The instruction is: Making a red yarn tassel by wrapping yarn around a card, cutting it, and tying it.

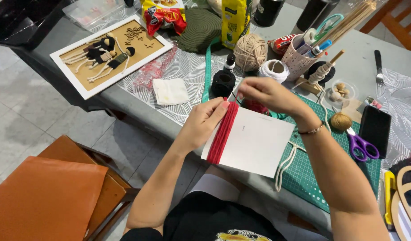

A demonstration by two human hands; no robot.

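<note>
the far edge of the white card (254,143) is covered by the right hand (270,93), and the fingertips are hidden behind it. the wooden hoops (404,201) are cut off by the right edge. the small beads in the dish (339,91) cannot be told apart.

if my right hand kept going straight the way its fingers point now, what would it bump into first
Probably the black yarn spool. The right hand points left and slightly away across the top edge of the white card, above the red yarn wrap. Depth is unclear, so it might pass just over the spool.
</note>
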